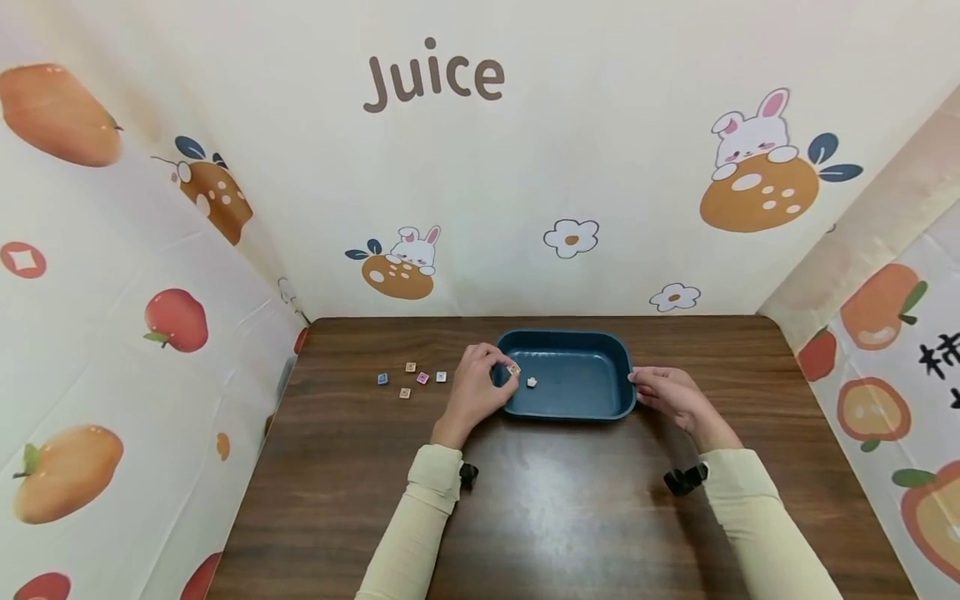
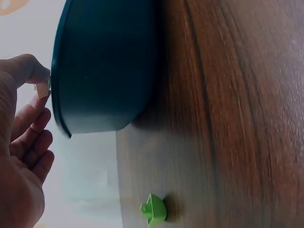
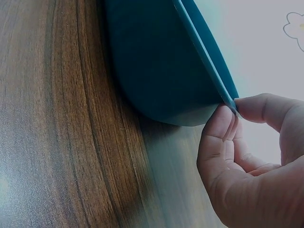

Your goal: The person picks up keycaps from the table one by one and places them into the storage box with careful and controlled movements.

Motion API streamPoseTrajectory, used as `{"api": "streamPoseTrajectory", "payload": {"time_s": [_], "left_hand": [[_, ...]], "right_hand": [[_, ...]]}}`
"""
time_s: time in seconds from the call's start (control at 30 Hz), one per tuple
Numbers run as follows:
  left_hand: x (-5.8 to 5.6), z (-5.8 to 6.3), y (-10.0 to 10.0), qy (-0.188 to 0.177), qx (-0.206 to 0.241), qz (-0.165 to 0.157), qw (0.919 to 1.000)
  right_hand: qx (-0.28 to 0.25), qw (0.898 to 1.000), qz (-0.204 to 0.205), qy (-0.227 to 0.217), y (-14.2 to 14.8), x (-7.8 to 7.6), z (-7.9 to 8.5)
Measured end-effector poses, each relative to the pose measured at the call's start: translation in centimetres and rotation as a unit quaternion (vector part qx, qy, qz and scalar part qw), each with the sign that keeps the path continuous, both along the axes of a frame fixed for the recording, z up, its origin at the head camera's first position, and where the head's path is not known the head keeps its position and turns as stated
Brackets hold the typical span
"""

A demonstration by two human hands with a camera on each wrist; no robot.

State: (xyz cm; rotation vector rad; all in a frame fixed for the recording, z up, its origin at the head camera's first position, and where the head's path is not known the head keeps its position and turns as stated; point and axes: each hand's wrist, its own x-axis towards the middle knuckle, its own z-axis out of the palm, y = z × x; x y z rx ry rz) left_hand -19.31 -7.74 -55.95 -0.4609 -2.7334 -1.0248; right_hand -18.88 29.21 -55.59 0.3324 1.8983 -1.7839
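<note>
A dark blue rectangular tray (image 1: 572, 415) stands on the table. At its left rim my left hand (image 1: 480, 385) pinches a small beige square piece (image 1: 513, 369) between thumb and index finger; the left wrist view shows this piece (image 2: 42, 89) just outside the rim edge. Inside the tray, near its left end, lies one small whitish piece (image 1: 532, 382). My right hand (image 1: 678, 400) pinches the tray's right rim, with the thumb on the inner side and fingers outside, as the right wrist view shows.
Left of the tray several small square pieces lie on the brown wooden table (image 1: 337, 467), among them a blue one (image 1: 383, 378) and a pink one (image 1: 422, 377). A green piece (image 2: 155, 209) shows in the left wrist view. A printed curtain (image 1: 495, 167) rises behind the table.
</note>
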Motion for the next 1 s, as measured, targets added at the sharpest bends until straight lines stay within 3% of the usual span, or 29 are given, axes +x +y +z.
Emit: {"api": "streamPoseTrajectory", "payload": {"time_s": [0.53, 0.77, 1.0], "left_hand": [[-0.2, -0.6, 1.1, 0.020, -0.087, -0.031, 0.9955], [-0.1, -1.1, 1.6, 0.009, -0.102, -0.047, 0.9937], [-0.5, -1.4, 2.2, 0.026, -0.110, -0.071, 0.9911]], "right_hand": [[0.003, 1.000, 0.010, -0.002, -0.8, -0.5, -0.8], [-0.003, 1.000, 0.013, 0.000, -0.9, -0.3, -0.7], [0.005, 1.000, 0.003, 0.017, -0.2, 0.2, -0.3]]}}
